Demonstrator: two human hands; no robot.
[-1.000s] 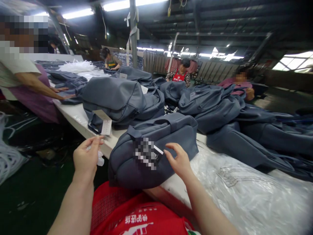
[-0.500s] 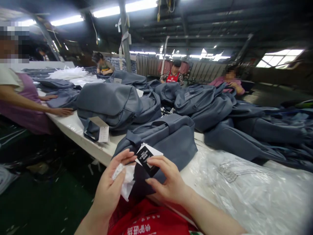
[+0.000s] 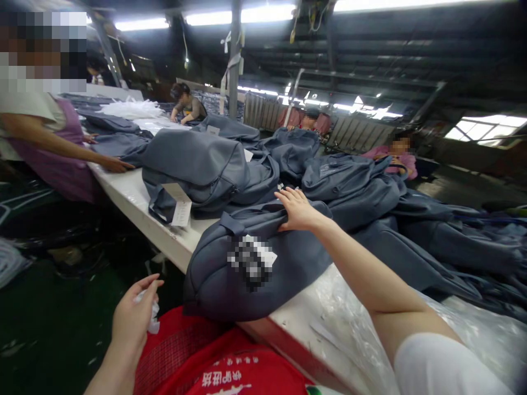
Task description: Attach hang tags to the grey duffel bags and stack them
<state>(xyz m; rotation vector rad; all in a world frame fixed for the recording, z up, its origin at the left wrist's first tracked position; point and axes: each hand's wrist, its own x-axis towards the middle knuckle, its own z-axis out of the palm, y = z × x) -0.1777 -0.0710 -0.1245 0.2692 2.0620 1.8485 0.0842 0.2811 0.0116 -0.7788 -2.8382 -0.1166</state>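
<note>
So we're working at a long white table [image 3: 135, 203], which is running from the left side of the frame down to the bottom centre. A big heap of blue-grey bags [image 3: 444, 230] is sprawling over the right side. In the upper left, a co-worker in a purple apron [image 3: 72, 148] is leaning in with an arm stretching over the table. Some clear plastic sheeting [image 3: 349, 315] is lying crinkled at lower right, partly behind our forearm. A plump bag [image 3: 197, 170] is sitting left of centre, and just in front of it the bag we're handling [image 3: 292, 269] is lying mid-frame, right at the near edge.

Our right hand [image 3: 297, 209] is resting on top of that bag: the fingers are fanning apart along its upper edge, and the thumb is pointing off separately lower down, touching the bag too. Our left hand [image 3: 135, 315] is hanging at lower left, well apart from the bag; thumb and fingertips are pinching together, the rest curling underneath, partly hidden.

Small stuff: a black-and-white tag [image 3: 252, 263] is lying on our bag's front, too blocky for us to be reading. A paler tag [image 3: 181, 213] is dangling off the plump one. Smallest is a crumpled white scrap [image 3: 153, 319] our left fingers are clamping; we're not managing to tell its material.
</note>
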